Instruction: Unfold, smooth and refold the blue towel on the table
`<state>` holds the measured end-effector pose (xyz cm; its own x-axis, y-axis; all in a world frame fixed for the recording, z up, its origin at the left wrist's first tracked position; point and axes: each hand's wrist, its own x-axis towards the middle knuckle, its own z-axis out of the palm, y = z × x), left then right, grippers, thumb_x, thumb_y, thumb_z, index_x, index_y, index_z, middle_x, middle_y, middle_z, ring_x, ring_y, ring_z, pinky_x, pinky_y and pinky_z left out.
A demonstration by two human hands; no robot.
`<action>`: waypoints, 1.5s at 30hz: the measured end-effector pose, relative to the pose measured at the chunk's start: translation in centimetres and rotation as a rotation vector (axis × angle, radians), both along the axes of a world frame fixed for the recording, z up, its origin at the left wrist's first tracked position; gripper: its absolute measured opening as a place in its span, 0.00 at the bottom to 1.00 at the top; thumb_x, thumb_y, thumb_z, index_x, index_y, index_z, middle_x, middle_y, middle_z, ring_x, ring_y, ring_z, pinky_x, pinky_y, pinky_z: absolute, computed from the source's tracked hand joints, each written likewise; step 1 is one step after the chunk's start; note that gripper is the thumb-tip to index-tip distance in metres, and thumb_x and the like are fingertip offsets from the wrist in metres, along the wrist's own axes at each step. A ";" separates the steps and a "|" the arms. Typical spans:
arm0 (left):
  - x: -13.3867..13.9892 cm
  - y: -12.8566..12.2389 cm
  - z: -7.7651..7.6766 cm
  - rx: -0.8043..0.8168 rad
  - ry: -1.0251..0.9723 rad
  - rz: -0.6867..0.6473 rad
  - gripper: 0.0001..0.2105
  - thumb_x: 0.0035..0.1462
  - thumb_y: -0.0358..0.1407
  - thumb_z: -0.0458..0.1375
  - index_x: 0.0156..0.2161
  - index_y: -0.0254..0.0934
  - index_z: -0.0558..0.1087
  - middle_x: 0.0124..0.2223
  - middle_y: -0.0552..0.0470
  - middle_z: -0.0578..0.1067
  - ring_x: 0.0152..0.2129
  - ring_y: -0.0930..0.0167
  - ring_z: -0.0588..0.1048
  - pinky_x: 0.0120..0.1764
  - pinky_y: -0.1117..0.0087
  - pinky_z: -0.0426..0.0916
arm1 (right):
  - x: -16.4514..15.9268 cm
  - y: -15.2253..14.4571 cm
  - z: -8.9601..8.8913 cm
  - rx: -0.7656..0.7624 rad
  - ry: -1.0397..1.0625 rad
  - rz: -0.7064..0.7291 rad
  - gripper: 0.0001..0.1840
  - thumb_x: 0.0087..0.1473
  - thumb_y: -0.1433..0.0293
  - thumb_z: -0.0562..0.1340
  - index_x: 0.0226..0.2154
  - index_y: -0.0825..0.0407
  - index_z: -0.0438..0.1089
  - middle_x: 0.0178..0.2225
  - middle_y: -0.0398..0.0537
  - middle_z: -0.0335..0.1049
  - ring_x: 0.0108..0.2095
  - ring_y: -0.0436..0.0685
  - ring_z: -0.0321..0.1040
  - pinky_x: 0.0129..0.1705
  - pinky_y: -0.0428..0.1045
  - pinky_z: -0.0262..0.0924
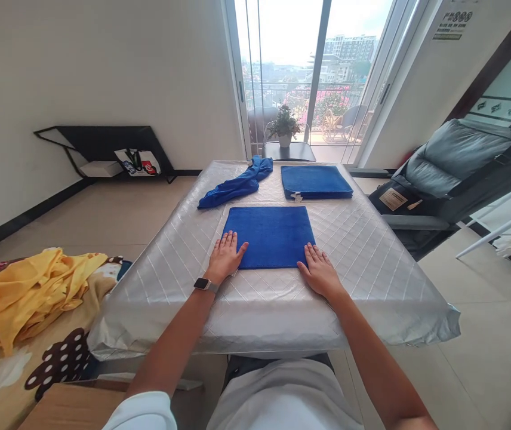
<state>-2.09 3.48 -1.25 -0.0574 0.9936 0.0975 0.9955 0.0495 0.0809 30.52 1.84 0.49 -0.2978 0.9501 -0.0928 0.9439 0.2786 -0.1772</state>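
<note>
A blue cloth (pixel 273 236), folded into a flat rectangle, lies in front of me on the silver quilted table cover. My left hand (pixel 226 255) rests flat on its near left corner, fingers stretched out. At the near right corner my right hand (pixel 319 270) lies flat too, its fingertips touching the cloth's edge. Behind it on the right is a neat stack of folded blue cloths (pixel 316 180), with a white tag at its front. To the left of that stack a loose, crumpled blue cloth (pixel 237 186) lies stretched out diagonally.
The silver-covered table (pixel 277 322) stands against my front. Yellow fabric (pixel 27 292) is heaped on a patterned bedding at left, with a cardboard box (pixel 76 406) below. A grey recliner (pixel 456 161) stands at right. A potted plant (pixel 285 126) sits on a chair beyond the table.
</note>
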 end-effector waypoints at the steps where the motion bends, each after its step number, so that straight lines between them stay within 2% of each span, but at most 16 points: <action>1: -0.1 -0.1 0.1 0.022 0.003 0.007 0.39 0.72 0.55 0.31 0.74 0.25 0.53 0.75 0.34 0.54 0.73 0.57 0.52 0.72 0.51 0.47 | 0.0 0.0 0.1 -0.004 0.009 0.001 0.40 0.73 0.52 0.40 0.76 0.59 0.42 0.77 0.51 0.34 0.77 0.58 0.31 0.76 0.57 0.31; 4: 0.4 -0.5 0.7 0.098 0.015 -0.004 0.39 0.73 0.54 0.31 0.73 0.22 0.54 0.74 0.31 0.54 0.73 0.56 0.52 0.72 0.49 0.47 | 0.0 -0.1 0.4 -0.008 0.031 0.006 0.40 0.73 0.53 0.40 0.75 0.61 0.41 0.77 0.52 0.34 0.77 0.59 0.31 0.76 0.58 0.31; 6: 2.0 -0.9 1.3 0.111 0.013 -0.081 0.39 0.73 0.54 0.31 0.73 0.22 0.54 0.75 0.33 0.53 0.73 0.57 0.51 0.72 0.52 0.47 | 0.0 -0.2 0.3 -0.004 0.038 0.012 0.39 0.73 0.54 0.40 0.75 0.61 0.42 0.77 0.52 0.35 0.76 0.59 0.32 0.76 0.58 0.31; 8: 4.9 -1.2 1.8 0.082 0.003 -0.229 0.38 0.73 0.54 0.32 0.73 0.26 0.55 0.75 0.37 0.54 0.73 0.60 0.51 0.72 0.55 0.47 | 0.1 -0.2 0.1 0.007 0.044 0.020 0.38 0.74 0.56 0.40 0.75 0.61 0.43 0.77 0.52 0.36 0.76 0.59 0.33 0.76 0.58 0.32; 12: 12.8 -1.5 2.3 0.028 -0.026 -0.544 0.36 0.74 0.54 0.32 0.74 0.31 0.55 0.75 0.42 0.54 0.73 0.65 0.50 0.73 0.57 0.44 | 0.2 -0.3 -0.3 0.048 0.040 0.031 0.36 0.73 0.59 0.42 0.75 0.61 0.46 0.76 0.53 0.38 0.76 0.61 0.35 0.76 0.59 0.34; 15: 17.2 -1.0 2.2 -0.040 -0.069 -0.619 0.36 0.74 0.53 0.32 0.75 0.29 0.51 0.76 0.43 0.51 0.74 0.65 0.47 0.73 0.57 0.42 | 0.4 -0.3 -0.4 0.050 0.014 0.044 0.35 0.71 0.65 0.44 0.75 0.60 0.45 0.76 0.52 0.38 0.76 0.60 0.35 0.76 0.59 0.35; 17: 18.1 -0.7 2.0 -0.096 -0.099 -0.601 0.36 0.74 0.53 0.31 0.75 0.29 0.49 0.76 0.43 0.50 0.74 0.65 0.47 0.73 0.57 0.42 | 0.4 -0.3 -0.3 0.041 0.005 0.051 0.35 0.70 0.66 0.44 0.75 0.60 0.44 0.77 0.51 0.37 0.76 0.60 0.34 0.76 0.59 0.35; 19: 17.2 -0.7 1.8 -0.124 -0.110 -0.576 0.36 0.74 0.54 0.32 0.75 0.30 0.49 0.77 0.44 0.49 0.74 0.65 0.45 0.73 0.57 0.41 | 0.3 -0.3 -0.2 0.034 0.003 0.049 0.35 0.72 0.64 0.43 0.75 0.60 0.44 0.77 0.52 0.37 0.76 0.61 0.35 0.76 0.59 0.36; 21: 14.8 -1.0 1.7 -0.139 -0.102 -0.562 0.36 0.74 0.55 0.33 0.75 0.32 0.49 0.77 0.45 0.47 0.74 0.65 0.44 0.74 0.56 0.40 | 0.2 -0.3 0.0 0.033 0.005 0.036 0.36 0.73 0.61 0.42 0.75 0.62 0.44 0.76 0.53 0.38 0.76 0.61 0.36 0.76 0.60 0.35; 24: 9.3 -2.0 1.8 -0.202 -0.080 -0.534 0.36 0.73 0.55 0.32 0.76 0.35 0.48 0.77 0.47 0.47 0.74 0.65 0.44 0.73 0.55 0.41 | 0.1 -0.4 0.2 0.028 0.015 0.025 0.36 0.74 0.59 0.41 0.75 0.62 0.45 0.76 0.53 0.38 0.76 0.61 0.35 0.76 0.59 0.35; 27: 3.5 -3.2 1.7 -0.230 -0.053 -0.421 0.35 0.74 0.55 0.32 0.76 0.36 0.47 0.77 0.48 0.47 0.74 0.64 0.44 0.73 0.53 0.42 | 0.1 -0.4 0.3 0.019 0.027 0.022 0.35 0.74 0.59 0.41 0.75 0.60 0.45 0.76 0.52 0.38 0.76 0.60 0.35 0.76 0.59 0.34; 30: 0.0 -4.5 1.0 -0.206 -0.034 -0.319 0.35 0.73 0.55 0.33 0.76 0.37 0.46 0.77 0.48 0.46 0.74 0.62 0.44 0.73 0.52 0.43 | 0.1 -0.5 0.4 0.016 0.036 0.017 0.35 0.74 0.59 0.41 0.75 0.59 0.45 0.76 0.52 0.38 0.76 0.60 0.35 0.76 0.59 0.34; 32: -0.7 -5.2 0.5 -0.174 -0.022 -0.282 0.35 0.73 0.55 0.34 0.76 0.37 0.46 0.77 0.48 0.46 0.74 0.62 0.44 0.73 0.51 0.43 | 0.1 -0.5 0.5 0.015 0.036 0.012 0.35 0.74 0.58 0.41 0.75 0.59 0.45 0.77 0.52 0.38 0.76 0.59 0.34 0.76 0.58 0.34; 37: 0.3 -6.1 0.0 -0.124 0.000 -0.213 0.35 0.73 0.53 0.37 0.76 0.35 0.48 0.77 0.46 0.47 0.74 0.60 0.45 0.73 0.51 0.42 | 0.2 -0.5 0.5 0.015 0.025 0.009 0.36 0.74 0.58 0.40 0.75 0.58 0.45 0.77 0.51 0.37 0.76 0.58 0.34 0.76 0.58 0.34; 45: 0.3 -6.7 -0.5 -0.030 -0.006 -0.240 0.30 0.74 0.48 0.39 0.75 0.41 0.53 0.77 0.46 0.50 0.74 0.59 0.49 0.72 0.48 0.45 | 0.3 -0.4 0.1 0.044 0.007 0.007 0.35 0.74 0.58 0.39 0.75 0.57 0.46 0.77 0.50 0.38 0.76 0.58 0.35 0.76 0.58 0.35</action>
